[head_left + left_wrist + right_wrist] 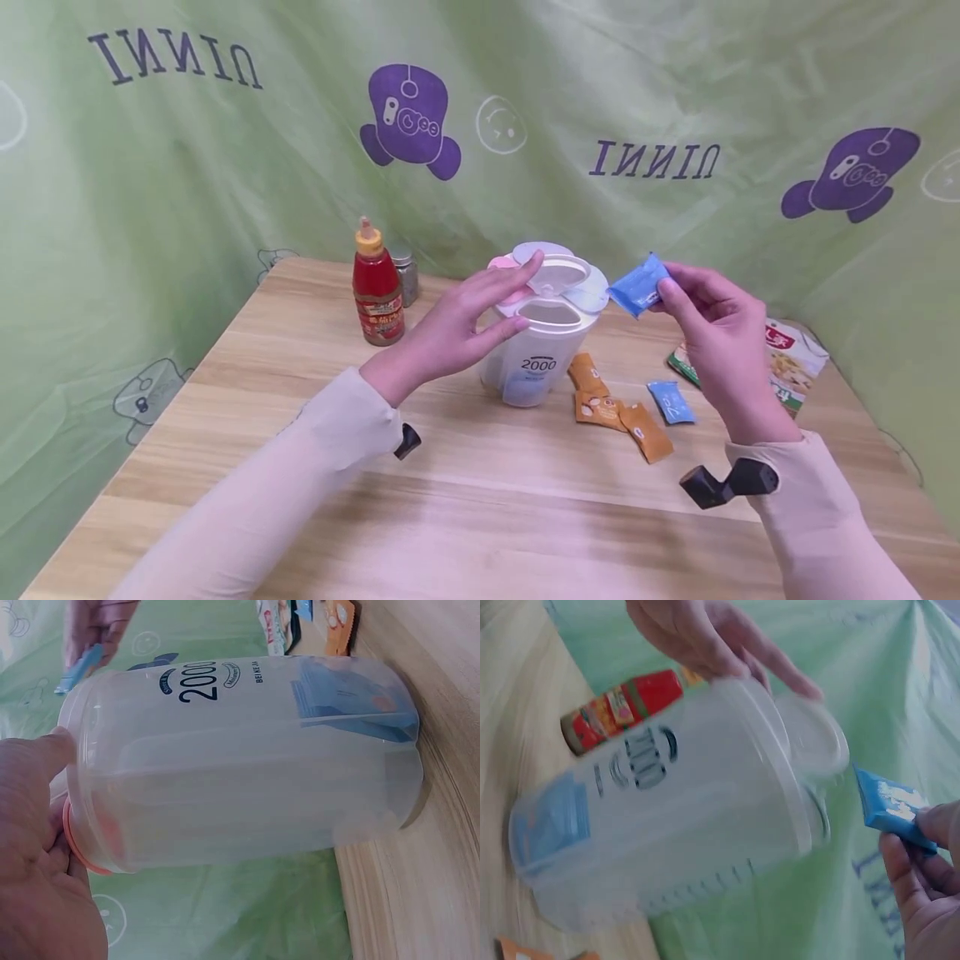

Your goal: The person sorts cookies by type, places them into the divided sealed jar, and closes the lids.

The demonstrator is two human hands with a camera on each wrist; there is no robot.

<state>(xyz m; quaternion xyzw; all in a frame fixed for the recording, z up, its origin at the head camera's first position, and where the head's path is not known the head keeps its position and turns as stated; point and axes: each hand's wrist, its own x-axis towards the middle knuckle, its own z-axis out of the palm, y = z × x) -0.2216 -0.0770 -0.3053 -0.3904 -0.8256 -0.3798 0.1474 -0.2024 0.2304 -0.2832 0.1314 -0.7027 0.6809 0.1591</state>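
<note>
A translucent plastic storage canister [528, 367] marked 2000 stands upright, with blue packets [349, 701] lying at the bottom of one compartment. One flap [558, 273] of its lid is raised above an opening. My left hand [457, 325] rests on the lid with fingers extended, the thumb at the opening's rim and the index finger by the raised flap. To the right of the lid, my right hand [720, 342] pinches a small blue packet [640, 285] between thumb and fingers. In the right wrist view that packet [891, 804] is apart from the canister.
Several orange packets [600, 408] and another blue packet [672, 402] lie right of the canister. Farther right is a printed food bag [797, 358], partly behind the right hand. A red sauce bottle [378, 292] and a small jar [407, 277] stand left, near the green curtain [300, 167].
</note>
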